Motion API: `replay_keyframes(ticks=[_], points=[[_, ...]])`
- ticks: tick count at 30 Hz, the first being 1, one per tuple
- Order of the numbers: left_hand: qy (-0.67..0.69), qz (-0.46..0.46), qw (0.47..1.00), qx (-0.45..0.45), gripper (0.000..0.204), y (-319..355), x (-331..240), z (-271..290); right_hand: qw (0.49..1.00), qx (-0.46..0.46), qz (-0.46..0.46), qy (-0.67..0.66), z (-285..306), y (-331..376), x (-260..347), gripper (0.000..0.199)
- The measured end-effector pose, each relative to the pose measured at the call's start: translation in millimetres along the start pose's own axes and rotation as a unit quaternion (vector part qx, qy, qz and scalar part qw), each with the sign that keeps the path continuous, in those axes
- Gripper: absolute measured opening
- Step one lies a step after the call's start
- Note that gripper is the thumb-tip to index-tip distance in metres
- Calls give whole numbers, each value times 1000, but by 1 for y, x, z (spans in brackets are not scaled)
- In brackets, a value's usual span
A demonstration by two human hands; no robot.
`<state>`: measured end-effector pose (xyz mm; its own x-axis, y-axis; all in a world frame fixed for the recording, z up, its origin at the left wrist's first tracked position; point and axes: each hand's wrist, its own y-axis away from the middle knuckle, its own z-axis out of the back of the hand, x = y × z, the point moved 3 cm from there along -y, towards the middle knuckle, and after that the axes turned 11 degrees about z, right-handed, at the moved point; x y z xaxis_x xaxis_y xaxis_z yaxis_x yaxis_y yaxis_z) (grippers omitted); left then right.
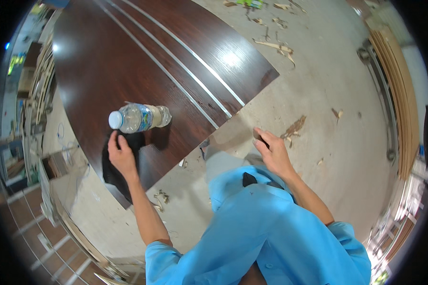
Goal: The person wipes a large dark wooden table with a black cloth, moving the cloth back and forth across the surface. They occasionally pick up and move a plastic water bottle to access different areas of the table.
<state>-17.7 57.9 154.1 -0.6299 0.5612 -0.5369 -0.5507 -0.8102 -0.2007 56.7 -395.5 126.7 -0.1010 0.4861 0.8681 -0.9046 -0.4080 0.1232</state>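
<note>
The bottle [139, 118] lies on its side on the dark panel [128, 61], near the panel's lower edge, its long axis running left to right and its white cap pointing left. Just below it, my left hand [121, 156] presses a black cloth [116, 166] with loosely spread fingers. My right hand [271, 151] hangs off the panel over the floor [328, 85], fingers curled around something small and dark.

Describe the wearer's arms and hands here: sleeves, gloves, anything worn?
Both hands are bare: no gloves, and no watch or rings that I can make out on the left hand or right hand. The forearms are uncovered too. The bright blue shirt has its sleeves ending near the elbows on both arms. The cloth is plain, with no markings visible.
</note>
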Motion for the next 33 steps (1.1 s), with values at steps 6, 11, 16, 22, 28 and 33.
replay_keyframes(ticks=[6,11,16,22,28,33], points=[[26,-47,999,3,41,-14,34,-72,984,-132,-85,-83,-81,-7,-2,37],[-15,-101,987,120,40,22,35,-67,939,-242,-169,-177,-133,-16,5,32],[-81,-250,943,204,37,32,54,-71,828,-342,-241,-375,-171,-34,8,16],[-67,-259,944,193,38,33,64,-77,855,-349,-211,-322,-174,-51,1,13],[-70,-269,938,206,40,37,62,-73,872,-263,-183,-369,-158,-49,-10,8],[-66,-273,936,210,40,35,62,-75,915,-245,-149,-284,-139,-44,-13,9]])
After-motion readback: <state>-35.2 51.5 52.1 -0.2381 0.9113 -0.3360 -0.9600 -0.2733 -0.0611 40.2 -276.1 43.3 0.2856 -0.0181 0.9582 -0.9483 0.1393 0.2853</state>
